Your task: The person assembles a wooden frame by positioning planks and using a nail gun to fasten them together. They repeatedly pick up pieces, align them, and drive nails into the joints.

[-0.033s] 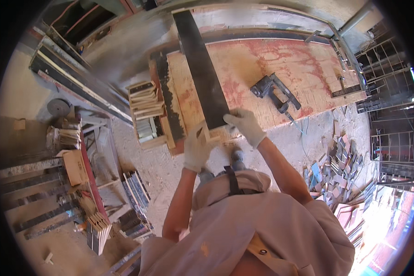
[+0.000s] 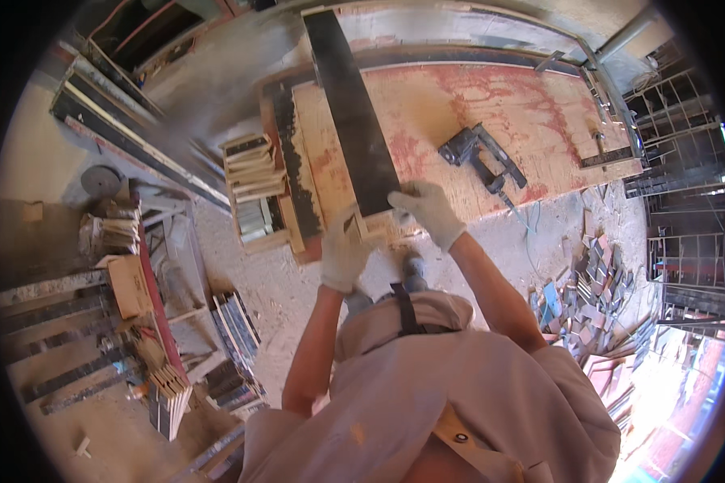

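A long black board (image 2: 351, 117) lies across the workbench, its near end at the front edge. My right hand (image 2: 433, 211), in a white glove, is closed on the right edge of the board near that end, thumb on top. My left hand (image 2: 342, 253), also gloved, is closed around a small wooden strip (image 2: 360, 228) against the board's near left corner. Part of the strip is hidden by the fingers. To the right of the board rests a black nail gun (image 2: 483, 157) with a thin air hose.
The bench (image 2: 491, 97) has a red-stained plywood top. At its left end stands a wooden box (image 2: 254, 193) of stacked strips. A pile of offcuts (image 2: 592, 286) covers the floor at right. Metal racks (image 2: 689, 185) stand beyond it; more stacked strips (image 2: 169, 398) lie at lower left.
My right hand's fingertips have shifted slightly farther along the board's right edge, away from me. The board and the nail gun stay in place.
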A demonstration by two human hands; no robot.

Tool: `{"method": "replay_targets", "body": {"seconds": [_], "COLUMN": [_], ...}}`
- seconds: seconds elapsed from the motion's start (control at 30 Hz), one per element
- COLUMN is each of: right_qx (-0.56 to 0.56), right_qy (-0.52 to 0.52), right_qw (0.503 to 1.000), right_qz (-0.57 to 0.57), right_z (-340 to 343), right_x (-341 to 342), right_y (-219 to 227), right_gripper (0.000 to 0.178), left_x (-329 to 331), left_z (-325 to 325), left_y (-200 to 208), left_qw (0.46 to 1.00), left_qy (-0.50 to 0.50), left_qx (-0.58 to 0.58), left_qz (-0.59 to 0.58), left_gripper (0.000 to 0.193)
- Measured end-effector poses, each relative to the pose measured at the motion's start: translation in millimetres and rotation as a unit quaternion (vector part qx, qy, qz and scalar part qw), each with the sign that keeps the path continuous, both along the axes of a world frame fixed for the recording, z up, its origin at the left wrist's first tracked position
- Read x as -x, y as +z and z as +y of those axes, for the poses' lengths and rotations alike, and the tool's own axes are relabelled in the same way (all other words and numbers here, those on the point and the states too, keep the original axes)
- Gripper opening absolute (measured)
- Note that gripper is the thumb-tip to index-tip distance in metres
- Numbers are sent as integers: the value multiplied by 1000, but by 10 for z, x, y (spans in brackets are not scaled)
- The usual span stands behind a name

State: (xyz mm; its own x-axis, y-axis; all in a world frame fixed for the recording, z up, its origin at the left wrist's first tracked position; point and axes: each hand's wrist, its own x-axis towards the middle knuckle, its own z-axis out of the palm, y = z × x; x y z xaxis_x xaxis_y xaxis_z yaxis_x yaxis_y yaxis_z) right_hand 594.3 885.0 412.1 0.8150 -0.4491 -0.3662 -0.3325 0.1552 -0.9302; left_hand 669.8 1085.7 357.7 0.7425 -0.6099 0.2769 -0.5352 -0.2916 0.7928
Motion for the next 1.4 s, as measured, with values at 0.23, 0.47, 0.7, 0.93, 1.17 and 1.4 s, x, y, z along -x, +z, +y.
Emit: {"method": "replay_targets", "body": {"seconds": [0.23,0.47,0.7,0.93,1.17,1.4], "right_qx": [10,-12,-55,-41,-24,3], "right_qy": [18,41,28,25,37,61], "right_qw": [1000,999,998,998,999,998], "right_qz": [-12,9,22,37,20,23], "right_z": [-84,-120,-78,-19,-69,-92], "right_x": [101,138,150,136,162,183], "right_y": [-185,-222,-141,-18,-120,-134], "right_gripper": [31,29,32,30,29,35], "left_x": [-62,-141,-47,-103,-88,-75], "left_z": [-232,-320,-278,-333,-318,-317], "left_y": [7,-213,-217,-314,-188,-209], "left_qw": [999,996,995,997,993,985], "left_qy": [-22,-21,1,21,33,18], "left_qx": [-10,14,83,70,104,119], "left_qz": [-36,-87,55,-18,41,120], "left_gripper": [77,74,74,79,83,81]}}
